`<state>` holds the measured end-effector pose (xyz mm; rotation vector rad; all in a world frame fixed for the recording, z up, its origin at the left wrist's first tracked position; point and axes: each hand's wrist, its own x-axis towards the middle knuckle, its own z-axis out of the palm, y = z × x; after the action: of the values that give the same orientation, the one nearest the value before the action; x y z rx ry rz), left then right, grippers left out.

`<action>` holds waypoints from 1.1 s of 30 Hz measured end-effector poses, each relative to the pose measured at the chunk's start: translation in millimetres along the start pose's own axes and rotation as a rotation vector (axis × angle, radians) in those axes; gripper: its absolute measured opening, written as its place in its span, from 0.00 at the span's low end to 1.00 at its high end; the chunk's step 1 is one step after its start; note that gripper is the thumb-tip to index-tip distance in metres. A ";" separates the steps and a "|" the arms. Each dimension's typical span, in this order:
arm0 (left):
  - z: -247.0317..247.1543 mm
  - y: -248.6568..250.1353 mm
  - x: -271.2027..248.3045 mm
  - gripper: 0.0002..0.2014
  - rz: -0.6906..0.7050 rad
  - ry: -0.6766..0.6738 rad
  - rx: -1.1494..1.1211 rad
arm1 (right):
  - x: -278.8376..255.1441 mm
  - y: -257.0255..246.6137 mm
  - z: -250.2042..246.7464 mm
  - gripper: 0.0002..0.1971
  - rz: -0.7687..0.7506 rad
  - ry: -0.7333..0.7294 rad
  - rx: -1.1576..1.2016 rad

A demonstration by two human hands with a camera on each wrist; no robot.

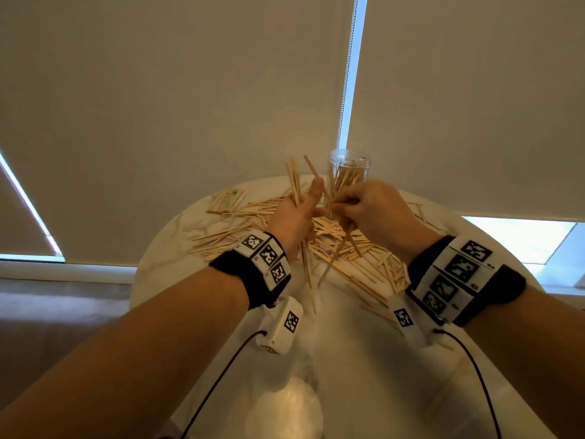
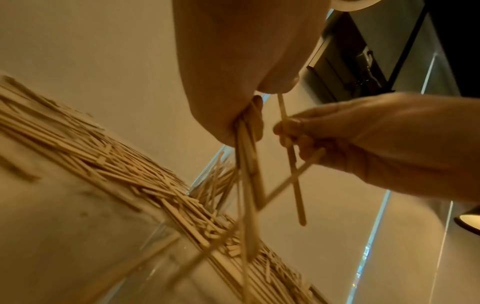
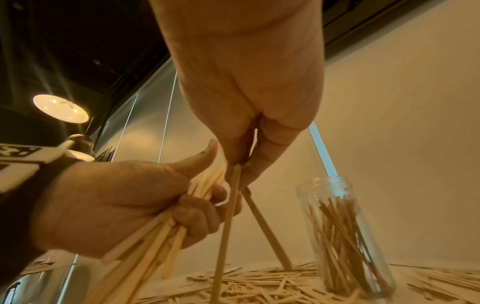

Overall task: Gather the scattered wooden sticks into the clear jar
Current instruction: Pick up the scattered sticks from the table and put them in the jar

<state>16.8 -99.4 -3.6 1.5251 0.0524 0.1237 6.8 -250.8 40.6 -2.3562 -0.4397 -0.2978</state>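
My left hand point(image 1: 300, 210) is raised above the round white table point(image 1: 158, 264) and grips a bundle of wooden sticks point(image 1: 295, 182), thumb up. Close to its right, my right hand point(image 1: 346, 205) pinches two sticks point(image 1: 335, 251) that cross and hang downward. In the right wrist view the right hand point(image 3: 246, 164) holds those two sticks point(image 3: 228, 216) beside the left hand point(image 3: 197, 211) and its bundle point(image 3: 155, 236). The clear jar point(image 1: 348, 167) stands upright just behind the hands, partly filled with sticks, lid off. Many loose sticks point(image 1: 364, 264) lie spread beneath.
A small pack of sticks point(image 1: 226, 201) lies at the table's far left. Window blinds point(image 1: 190, 106) hang close behind the table's far edge. Loose sticks reach the right rim point(image 1: 421, 210). Camera cables point(image 1: 221, 375) trail from both wrists over the near table.
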 end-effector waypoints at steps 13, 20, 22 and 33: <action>-3.2 16.8 11.2 0.22 0.066 0.159 -0.178 | -9.0 -17.6 11.2 0.22 -0.080 -0.016 -0.098; 7.9 23.7 5.8 0.18 0.049 0.102 -0.528 | -26.7 -12.2 33.1 0.15 0.123 -0.470 -0.089; 10.4 22.9 6.3 0.19 0.071 0.123 -0.497 | -27.3 -11.3 35.8 0.08 0.150 -0.462 0.037; -3.7 5.3 -1.5 0.20 0.024 -0.051 -0.081 | -20.4 -13.8 3.9 0.11 0.109 -0.374 -0.139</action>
<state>14.7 -95.7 1.5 1.4474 -0.0114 0.1044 -16.9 -243.3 39.4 -2.5672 -0.4748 0.1739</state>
